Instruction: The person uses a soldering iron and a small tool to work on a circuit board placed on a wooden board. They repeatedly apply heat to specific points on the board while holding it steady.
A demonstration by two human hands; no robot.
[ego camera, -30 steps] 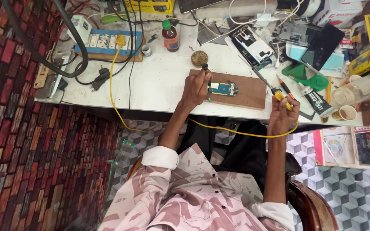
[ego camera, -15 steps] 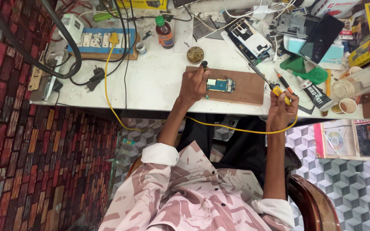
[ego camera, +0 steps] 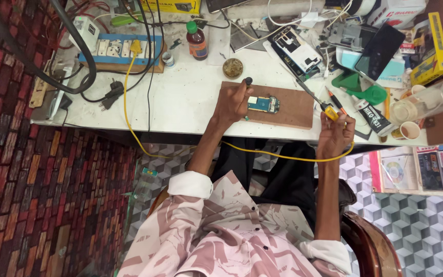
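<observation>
My left hand (ego camera: 233, 102) on wooden board (ego camera: 293, 105), fingers closed around thin black-tipped tool (ego camera: 247, 82), pinning small circuit board (ego camera: 262, 104) just beside it. Circuit board near board's middle. My right hand (ego camera: 336, 134) off board's right edge, clenched on yellow-handled soldering iron (ego camera: 320, 104), tip slanting over board's top right corner. Yellow cord (ego camera: 129, 102) loops below board, running to power strip (ego camera: 116, 50) far left of board. Brown bottle (ego camera: 196, 41) beyond board.

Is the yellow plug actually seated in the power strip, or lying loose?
Seated. The yellow plug sits upright in a socket of the blue power strip, its yellow cable running down off the table edge toward the right hand.
</observation>
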